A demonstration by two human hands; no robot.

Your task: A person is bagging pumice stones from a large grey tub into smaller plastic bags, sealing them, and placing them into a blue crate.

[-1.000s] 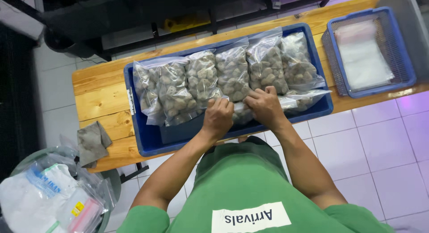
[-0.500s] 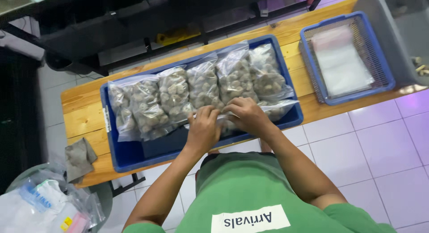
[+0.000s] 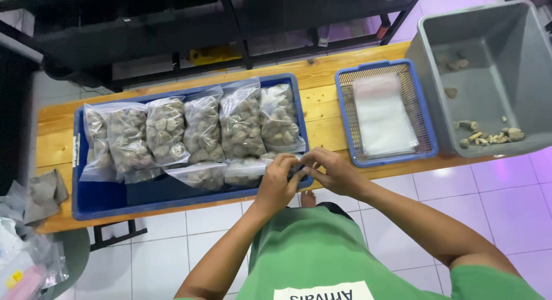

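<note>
My hands have shifted to the blue plastic crate's [image 3: 92, 205] five-o'clock corner; left hand [image 3: 278, 179] and right hand [image 3: 330, 170] together pinch a clear stone-filled bag [image 3: 247, 170]. A weak seal risks spilling.

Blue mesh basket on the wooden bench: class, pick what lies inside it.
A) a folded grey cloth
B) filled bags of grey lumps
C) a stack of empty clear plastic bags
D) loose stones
C: the blue mesh basket holds only a flat stack of empty clear bags; the filled bags stand in the blue tray, and the loose stones lie in the grey tub.
</note>
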